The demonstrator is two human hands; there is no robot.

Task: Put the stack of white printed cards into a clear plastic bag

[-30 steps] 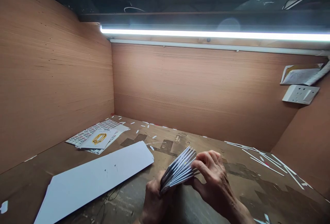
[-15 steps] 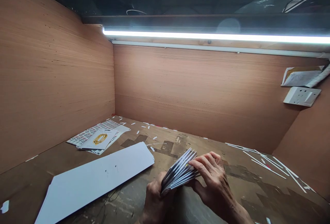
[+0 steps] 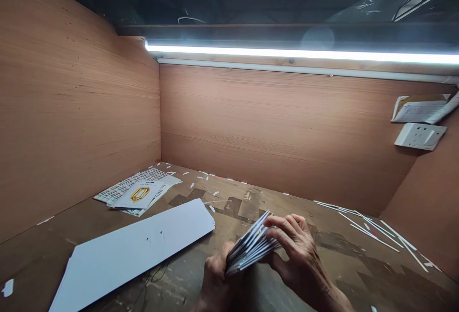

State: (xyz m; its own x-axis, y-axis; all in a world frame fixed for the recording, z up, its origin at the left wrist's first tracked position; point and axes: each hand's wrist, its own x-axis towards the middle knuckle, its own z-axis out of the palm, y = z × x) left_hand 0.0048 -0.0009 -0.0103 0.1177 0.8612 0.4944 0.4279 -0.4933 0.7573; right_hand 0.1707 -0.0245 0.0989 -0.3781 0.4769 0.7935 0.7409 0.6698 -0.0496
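Observation:
A thick bundle of white cards (image 3: 247, 250), its layers fanned slightly apart, is held above the near part of the table. My left hand (image 3: 219, 273) is closed around its lower left end, the thumb on the near side. At the upper right end, my right hand (image 3: 296, 245) has its fingertips on the card edges and its thumb beneath. A bit of yellow print shows between the layers near my right fingertips. To the left lies a stack of long white sheets (image 3: 136, 250) with two small dark marks on top.
Printed sheets (image 3: 132, 183) and a white card with a gold chain-link picture (image 3: 138, 195) lie at the back left. Thin white strips (image 3: 373, 228) are scattered at right. Wooden walls enclose the table (image 3: 186, 278); a socket (image 3: 420, 136) is on the right.
The bundle has tilted a little and shifted slightly down and right. My right fingers have moved slightly along its edges, with both hands still on it.

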